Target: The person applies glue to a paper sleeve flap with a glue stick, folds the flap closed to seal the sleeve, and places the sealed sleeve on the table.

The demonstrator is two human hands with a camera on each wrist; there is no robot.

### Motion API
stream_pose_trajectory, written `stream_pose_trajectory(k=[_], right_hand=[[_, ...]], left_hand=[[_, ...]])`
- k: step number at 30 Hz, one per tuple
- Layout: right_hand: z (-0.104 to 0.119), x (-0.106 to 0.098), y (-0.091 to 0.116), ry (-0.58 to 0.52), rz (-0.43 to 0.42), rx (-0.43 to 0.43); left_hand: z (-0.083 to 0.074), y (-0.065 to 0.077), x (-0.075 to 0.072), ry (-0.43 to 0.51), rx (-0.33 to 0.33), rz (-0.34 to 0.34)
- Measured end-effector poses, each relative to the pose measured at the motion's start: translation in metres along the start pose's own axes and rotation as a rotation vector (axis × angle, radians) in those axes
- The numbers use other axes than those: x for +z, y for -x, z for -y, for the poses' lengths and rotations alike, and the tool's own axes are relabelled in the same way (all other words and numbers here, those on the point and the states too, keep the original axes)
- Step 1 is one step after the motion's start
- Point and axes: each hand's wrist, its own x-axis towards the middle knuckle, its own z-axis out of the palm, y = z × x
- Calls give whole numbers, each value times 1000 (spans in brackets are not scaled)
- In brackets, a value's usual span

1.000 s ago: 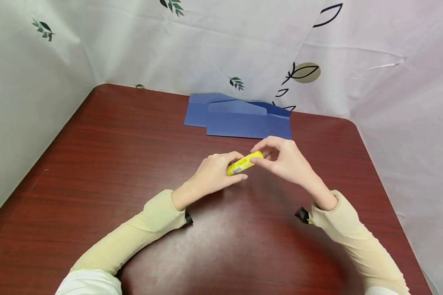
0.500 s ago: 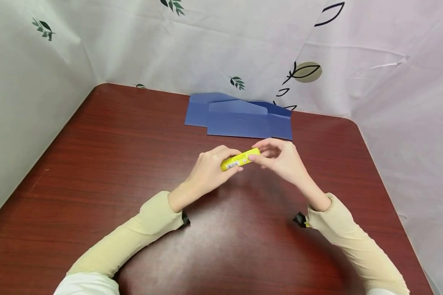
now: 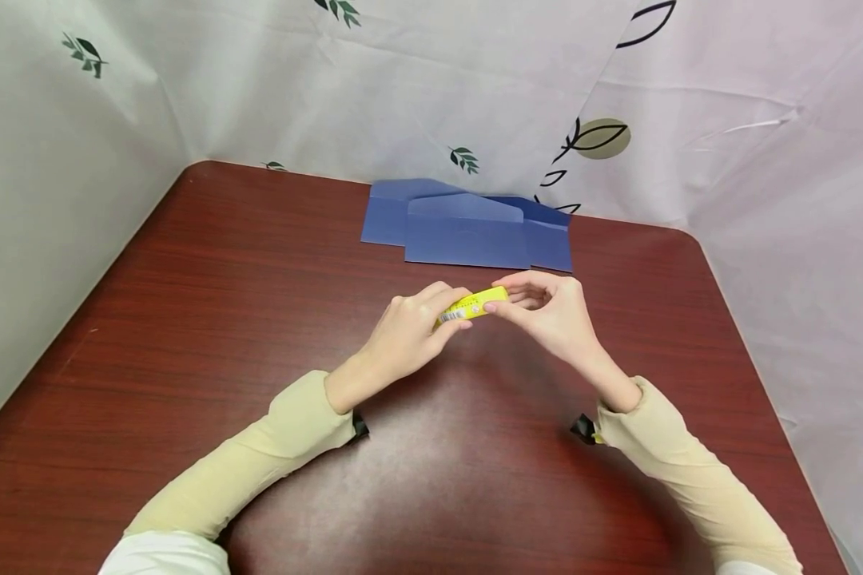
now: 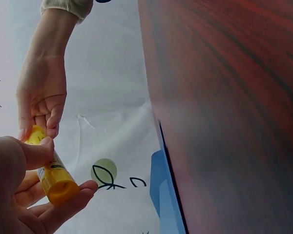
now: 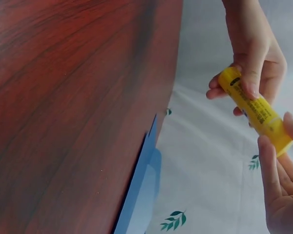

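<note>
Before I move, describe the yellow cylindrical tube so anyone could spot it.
Find the reddish wood-grain table with flat blue envelopes at its far edge. Nearer, the left hand and right hand hold the yellow cylindrical tube. Its rounded, barcoded body sets it apart from those flat envelopes.

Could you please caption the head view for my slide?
Left hand and right hand hold a yellow tube, blue envelopes beyond.

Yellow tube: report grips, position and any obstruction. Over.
Left grip and right grip both holding yellow tube. Tube tilted, raised off table. Nothing seen in the way; blue envelopes lie beyond.
</note>
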Motion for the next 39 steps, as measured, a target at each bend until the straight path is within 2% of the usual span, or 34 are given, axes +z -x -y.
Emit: stream_pose_trajectory(k=[7, 12, 16, 20, 23, 25, 27, 31, 34, 36, 39], right_hand=[[-1, 3, 5, 59, -51, -98], [-2, 3, 10, 83, -45, -192], [-4, 0, 11, 97, 0, -289], [-7, -4, 12, 65, 80, -409], [-8, -5, 13, 26, 151, -447], [-9, -6, 13, 22, 176, -429], [-8, -6, 13, 25, 187, -379], [-6, -6, 11, 85, 217, -207], [-4, -7, 9, 155, 272, -105], [-4, -7, 9, 177, 303, -80], [-3, -6, 10, 189, 287, -101]], left_hand=[[-1, -2, -4, 0, 18, 40], [-2, -2, -8, 38, 0, 108], [0, -2, -13, 105, -23, 208], [4, -4, -22, 191, -69, 364], [6, -5, -29, 179, -98, 453], [4, -5, -32, 134, -105, 466], [3, -5, -33, 87, -102, 439], [-1, -6, -33, 35, -105, 369], [-1, -5, -31, 25, -109, 352], [-1, -5, -30, 31, -109, 352], [1, -4, -28, 25, -104, 347]])
